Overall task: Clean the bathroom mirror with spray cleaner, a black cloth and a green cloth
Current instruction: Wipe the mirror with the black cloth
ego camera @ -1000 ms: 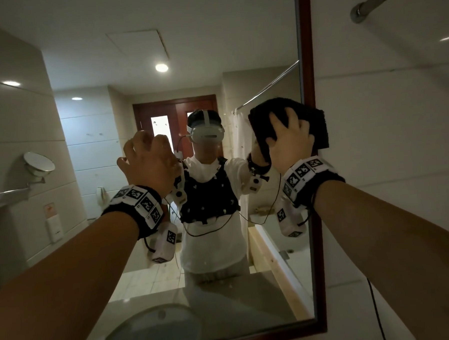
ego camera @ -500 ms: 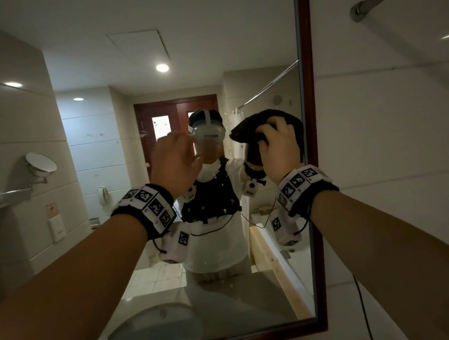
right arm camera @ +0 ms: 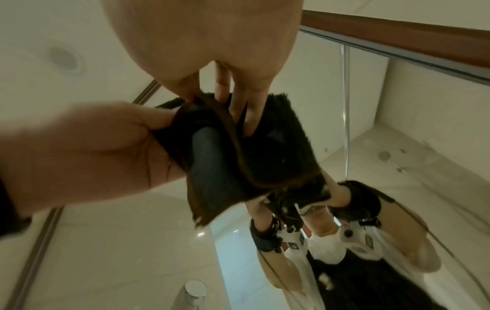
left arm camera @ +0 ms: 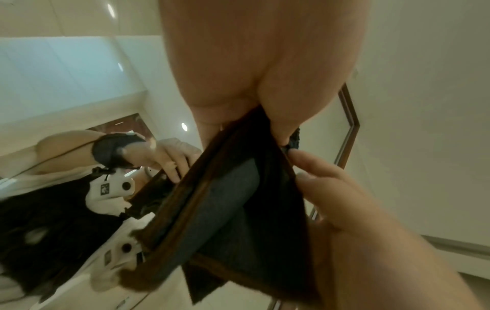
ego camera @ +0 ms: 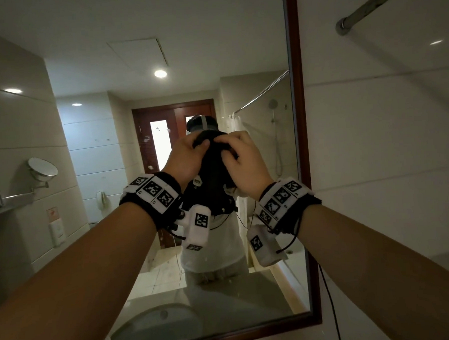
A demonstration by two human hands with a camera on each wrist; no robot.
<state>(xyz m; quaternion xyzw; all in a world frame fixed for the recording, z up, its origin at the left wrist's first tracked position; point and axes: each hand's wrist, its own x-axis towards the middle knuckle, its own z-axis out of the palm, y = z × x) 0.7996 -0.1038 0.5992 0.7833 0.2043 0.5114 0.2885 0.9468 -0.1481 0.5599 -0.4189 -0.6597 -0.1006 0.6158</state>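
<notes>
A black cloth (ego camera: 213, 170) hangs folded between both hands, in front of the middle of the wall mirror (ego camera: 100, 150) and off the glass. My left hand (ego camera: 191, 153) pinches its upper left edge with the thumb on top. My right hand (ego camera: 237, 156) grips the upper right part with curled fingers. In the left wrist view the black cloth (left arm camera: 230, 199) droops below my left hand (left arm camera: 275, 117), and my right hand (left arm camera: 331, 188) comes in from the right. In the right wrist view my right hand (right arm camera: 238, 100) digs into the black cloth (right arm camera: 265, 157) while my left hand (right arm camera: 100, 144) clamps its edge. No spray cleaner or green cloth is in view.
The mirror's brown wooden frame (ego camera: 300, 166) runs down the right, with tiled wall (ego camera: 387, 161) beyond it. A metal shower rail (ego camera: 370, 3) crosses the top right. The glass reflects a basin (ego camera: 158, 326), a round shaving mirror (ego camera: 42, 167) and a person in a white shirt.
My right hand lifted the cloth off the mirror's right edge and brought it left to the centre, bunching it. My left hand moved right and took hold of the cloth.
</notes>
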